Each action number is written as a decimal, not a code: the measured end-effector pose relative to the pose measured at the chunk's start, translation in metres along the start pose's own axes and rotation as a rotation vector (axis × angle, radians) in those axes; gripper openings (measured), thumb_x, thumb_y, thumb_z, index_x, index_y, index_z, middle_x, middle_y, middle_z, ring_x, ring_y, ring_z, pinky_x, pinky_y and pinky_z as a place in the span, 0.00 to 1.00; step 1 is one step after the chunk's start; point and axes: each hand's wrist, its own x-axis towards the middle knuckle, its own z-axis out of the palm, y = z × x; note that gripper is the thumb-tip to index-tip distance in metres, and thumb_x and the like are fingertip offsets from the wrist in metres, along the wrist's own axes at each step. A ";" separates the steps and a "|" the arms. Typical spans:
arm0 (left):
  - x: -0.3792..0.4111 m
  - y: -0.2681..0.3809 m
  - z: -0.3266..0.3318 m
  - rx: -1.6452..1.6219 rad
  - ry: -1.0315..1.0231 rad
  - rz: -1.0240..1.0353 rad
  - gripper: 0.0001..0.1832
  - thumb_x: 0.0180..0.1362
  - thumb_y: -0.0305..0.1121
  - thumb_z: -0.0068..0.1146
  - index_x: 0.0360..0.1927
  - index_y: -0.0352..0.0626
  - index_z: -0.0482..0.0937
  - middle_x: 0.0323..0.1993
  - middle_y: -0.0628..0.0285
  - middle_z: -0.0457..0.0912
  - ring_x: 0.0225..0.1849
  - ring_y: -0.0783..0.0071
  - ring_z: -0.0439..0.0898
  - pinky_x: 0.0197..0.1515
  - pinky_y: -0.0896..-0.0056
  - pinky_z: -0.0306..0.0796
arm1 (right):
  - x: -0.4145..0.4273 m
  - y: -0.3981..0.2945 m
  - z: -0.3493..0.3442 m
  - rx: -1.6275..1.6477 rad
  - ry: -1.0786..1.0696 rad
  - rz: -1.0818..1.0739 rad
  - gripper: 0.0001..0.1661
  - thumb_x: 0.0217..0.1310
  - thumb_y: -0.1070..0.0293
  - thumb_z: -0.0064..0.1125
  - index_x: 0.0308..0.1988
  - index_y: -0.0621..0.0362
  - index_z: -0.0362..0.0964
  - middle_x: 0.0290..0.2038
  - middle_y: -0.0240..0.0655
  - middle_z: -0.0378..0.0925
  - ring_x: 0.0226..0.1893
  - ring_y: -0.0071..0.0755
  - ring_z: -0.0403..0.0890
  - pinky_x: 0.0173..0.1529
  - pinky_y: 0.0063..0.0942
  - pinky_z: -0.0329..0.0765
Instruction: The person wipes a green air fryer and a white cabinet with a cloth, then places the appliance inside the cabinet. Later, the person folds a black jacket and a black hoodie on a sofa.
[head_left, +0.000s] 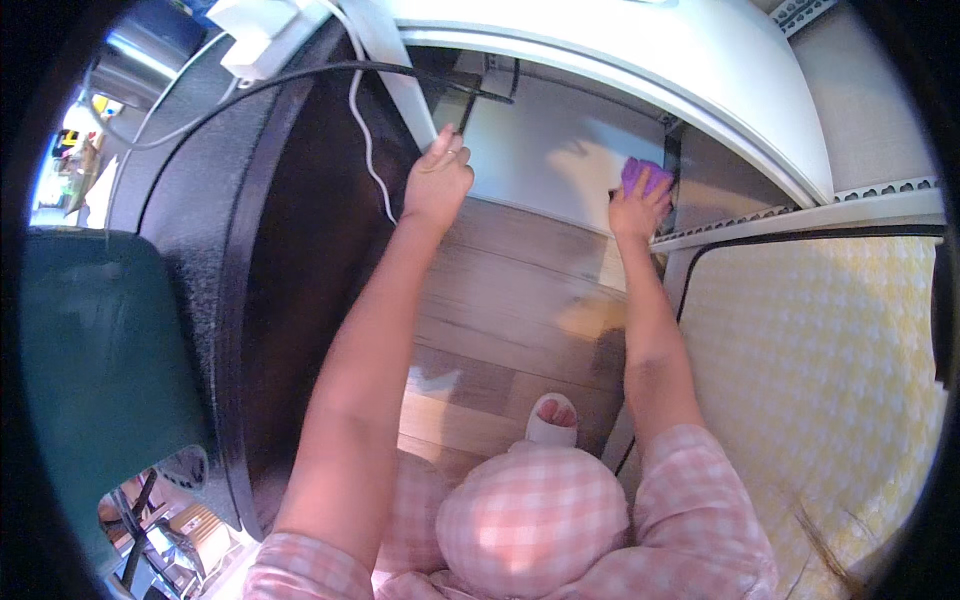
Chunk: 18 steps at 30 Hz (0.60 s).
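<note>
My right hand (636, 214) presses a crumpled purple cloth (645, 178) against the right end of a white panel (555, 142) low under a white shelf. My left hand (440, 176) is at the lower end of a white metal upright (409, 94), its fingers wrapped round it. A black cable (337, 66) passes above that hand, and a white cable (367, 142) hangs to its left.
Wood-look floor (510, 300) lies between a dark cabinet side (307, 300) and a yellow-and-white checked surface (810, 352). Overhead at the front is a white shelf board (637, 45); a perforated rail (795, 217) runs at the right. A green chair back (97, 360) stands left.
</note>
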 end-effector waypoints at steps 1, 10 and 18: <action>-0.003 0.001 0.001 -0.050 -0.053 -0.017 0.07 0.49 0.32 0.55 0.23 0.53 0.86 0.40 0.71 0.80 0.59 0.72 0.72 0.75 0.62 0.47 | 0.004 -0.007 0.000 -0.013 -0.031 -0.006 0.43 0.64 0.44 0.51 0.73 0.46 0.51 0.73 0.60 0.43 0.72 0.72 0.45 0.73 0.62 0.43; 0.005 0.002 -0.005 -0.100 -0.122 0.023 0.06 0.48 0.30 0.56 0.25 0.51 0.85 0.39 0.69 0.80 0.55 0.70 0.74 0.65 0.66 0.58 | -0.067 -0.176 -0.009 0.419 0.009 -0.655 0.42 0.50 0.58 0.65 0.67 0.42 0.63 0.73 0.49 0.51 0.70 0.65 0.56 0.72 0.63 0.49; -0.005 -0.007 0.002 -0.118 0.002 0.012 0.06 0.47 0.30 0.56 0.24 0.49 0.84 0.38 0.67 0.81 0.53 0.70 0.74 0.61 0.71 0.61 | -0.034 -0.049 -0.015 -0.011 0.061 -0.464 0.39 0.60 0.58 0.55 0.69 0.51 0.56 0.68 0.54 0.59 0.70 0.58 0.58 0.72 0.58 0.52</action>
